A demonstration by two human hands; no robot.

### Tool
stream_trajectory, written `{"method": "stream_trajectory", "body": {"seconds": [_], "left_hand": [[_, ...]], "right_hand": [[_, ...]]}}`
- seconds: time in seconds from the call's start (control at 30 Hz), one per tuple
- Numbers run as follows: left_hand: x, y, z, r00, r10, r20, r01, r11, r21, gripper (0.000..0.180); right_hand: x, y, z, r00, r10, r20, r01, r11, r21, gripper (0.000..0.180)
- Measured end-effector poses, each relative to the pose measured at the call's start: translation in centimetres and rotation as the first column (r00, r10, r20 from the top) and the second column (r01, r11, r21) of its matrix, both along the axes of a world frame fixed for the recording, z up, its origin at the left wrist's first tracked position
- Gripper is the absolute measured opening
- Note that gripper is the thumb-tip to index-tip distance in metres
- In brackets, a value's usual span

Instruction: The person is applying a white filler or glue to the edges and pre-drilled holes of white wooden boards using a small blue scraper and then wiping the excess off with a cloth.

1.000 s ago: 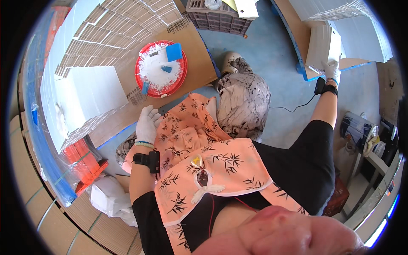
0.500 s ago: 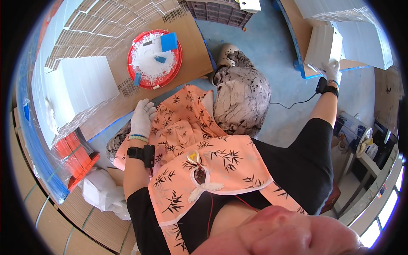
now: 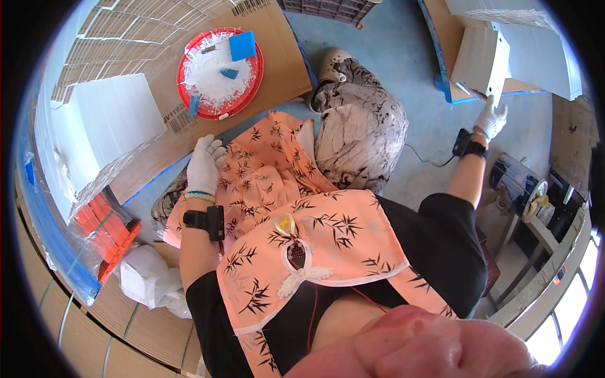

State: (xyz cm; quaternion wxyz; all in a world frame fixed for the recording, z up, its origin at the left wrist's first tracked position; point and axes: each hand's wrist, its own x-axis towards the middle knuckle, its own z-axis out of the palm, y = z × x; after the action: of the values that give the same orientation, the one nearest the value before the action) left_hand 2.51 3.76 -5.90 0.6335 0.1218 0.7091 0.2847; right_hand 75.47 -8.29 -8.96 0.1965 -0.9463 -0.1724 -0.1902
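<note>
My right hand, in a white glove, is stretched out at the far right with fingers apart and holds nothing. Its fingertips are at the near lower edge of a stack of white sheets; whether they touch it I cannot tell. My left hand, also gloved, hovers beside my orange bamboo-print apron, fingers loosely bent and holding nothing visible. Just beyond it a red round tub of white flakes stands on a cardboard surface. Blue pieces lie in and on the tub.
White stacked sheets stand at the left, with tall white-edged stacks behind. A red bin and a white plastic bag are at the lower left. A dark crate stands at the back. A cable hangs from my right wrist device.
My right hand has drawn back from the white stack toward me, and its fingers have spread. My left hand stays by the apron. The whole view has shifted slightly.
</note>
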Motion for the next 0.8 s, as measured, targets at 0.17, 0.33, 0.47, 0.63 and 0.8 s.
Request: {"method": "stream_trajectory", "body": {"seconds": [0.17, 0.33, 0.47, 0.63, 0.8], "left_hand": [[-0.3, 1.4, -0.2, 0.995, -0.063, 0.078, 0.058, 0.996, 0.064, 0.048], [1.3, 5.3, 1.1, 0.987, -0.134, 0.093, 0.116, 0.977, 0.178, 0.042], [-0.3, 6.6, 2.5, 0.959, -0.112, 0.260, 0.038, 0.961, 0.274, 0.038], [-5.0, 5.9, -1.6, 0.750, -0.111, 0.652, -0.287, 0.833, 0.473, 0.034], [-4.2, 5.3, 5.9, 0.649, 0.216, 0.730, -0.678, 0.599, 0.426, 0.044]], "right_hand": [[-7.8, -0.4, 2.5, 0.465, 0.447, -0.764, -0.339, 0.887, 0.313, 0.042], [-20.2, 6.2, 13.7, 0.198, 0.598, -0.777, -0.891, 0.441, 0.112, 0.049], [-29.6, 12.9, 24.4, -0.439, 0.451, -0.777, -0.894, -0.130, 0.429, 0.057], [-43.4, 18.5, 31.9, -0.752, 0.185, -0.632, -0.568, -0.668, 0.481, 0.058], [-55.3, 24.4, 27.9, -0.465, 0.594, -0.657, -0.869, -0.448, 0.210, 0.063]]}}
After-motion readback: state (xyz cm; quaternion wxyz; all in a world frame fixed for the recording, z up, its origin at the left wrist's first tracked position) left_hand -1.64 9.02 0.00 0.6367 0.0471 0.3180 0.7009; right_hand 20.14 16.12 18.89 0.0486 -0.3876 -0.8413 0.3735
